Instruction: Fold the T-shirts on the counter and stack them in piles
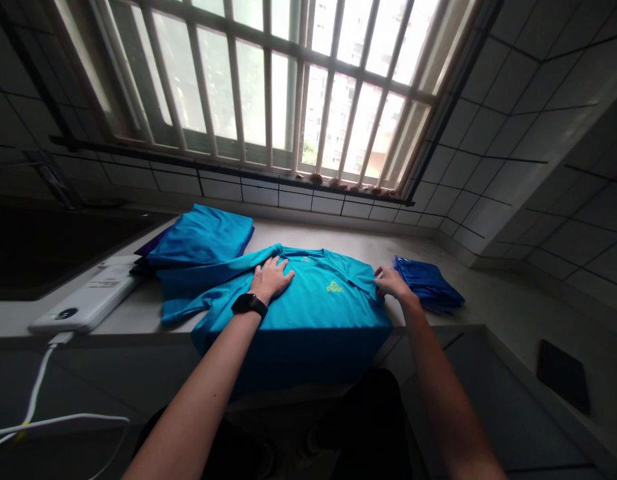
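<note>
While dark trouser legs [371,427] are seen at the bottom edge, the lower part of a turquoise shirt [303,310] is draped over the front of a pale counter [513,293], its upper part being spread flat on top. At the left, a white cable [35,387] is plugged into a white device [91,300], on which a dark round spot and a small printed label are shown; the label's lines are too small to be read. At the far right, a dark flat rectangular object [563,375] is laid on the counter. The left hand [273,279], below which a black watch [249,304] is worn, is rested palm down on the shirt near the collar, its fingers spread and nothing gripped. By the right hand [389,281], the edge of the shirt at the short side is pinched between thumb and fingers. On the chest, "PEAK" can be read in yellow-green capitals under a triangular emblem; a smaller mark inside the collar cannot be made out. To the left, a folded turquoise and purple pile [203,233] is set near a dark sink [53,247]; just beside the right hand, a folded blue bundle [428,283] is placed. Beyond, a tiled wall [488,140] is broken by a barred window [248,87], through which buildings are seen.
</note>
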{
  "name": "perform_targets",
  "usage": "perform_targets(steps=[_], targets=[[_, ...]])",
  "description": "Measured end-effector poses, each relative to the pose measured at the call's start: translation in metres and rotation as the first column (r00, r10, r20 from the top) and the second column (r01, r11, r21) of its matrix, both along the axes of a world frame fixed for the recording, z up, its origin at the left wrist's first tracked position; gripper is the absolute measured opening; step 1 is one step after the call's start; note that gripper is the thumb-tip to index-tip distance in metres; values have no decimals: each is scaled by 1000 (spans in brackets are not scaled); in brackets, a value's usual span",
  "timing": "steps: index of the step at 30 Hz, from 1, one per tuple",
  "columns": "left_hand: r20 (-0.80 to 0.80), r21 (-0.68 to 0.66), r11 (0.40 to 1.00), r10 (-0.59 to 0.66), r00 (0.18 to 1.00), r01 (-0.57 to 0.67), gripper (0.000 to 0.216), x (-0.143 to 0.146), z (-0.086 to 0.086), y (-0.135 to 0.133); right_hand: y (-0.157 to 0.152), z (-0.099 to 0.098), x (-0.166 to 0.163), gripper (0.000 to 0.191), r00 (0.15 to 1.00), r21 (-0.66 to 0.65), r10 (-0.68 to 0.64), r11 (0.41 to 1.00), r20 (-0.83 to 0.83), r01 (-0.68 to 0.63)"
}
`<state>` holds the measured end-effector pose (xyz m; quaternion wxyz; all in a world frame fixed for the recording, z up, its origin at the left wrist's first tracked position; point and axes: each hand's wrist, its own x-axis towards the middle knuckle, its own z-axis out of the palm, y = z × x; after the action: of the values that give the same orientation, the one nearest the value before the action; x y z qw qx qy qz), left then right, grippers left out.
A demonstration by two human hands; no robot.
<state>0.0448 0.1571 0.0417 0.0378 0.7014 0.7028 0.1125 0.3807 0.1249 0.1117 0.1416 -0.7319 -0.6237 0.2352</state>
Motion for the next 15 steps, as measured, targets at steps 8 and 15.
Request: perform_targets(steps=[8, 15], targets=[[24, 8, 1000, -11, 1000, 11, 64, 0, 3, -4, 23, -11, -10, 45, 939, 176, -9, 983, 343, -54], [8, 10, 1000, -6, 1000, 6, 63, -1, 1, -2, 45, -29, -15, 35, 909, 126, -98, 991, 406, 50]])
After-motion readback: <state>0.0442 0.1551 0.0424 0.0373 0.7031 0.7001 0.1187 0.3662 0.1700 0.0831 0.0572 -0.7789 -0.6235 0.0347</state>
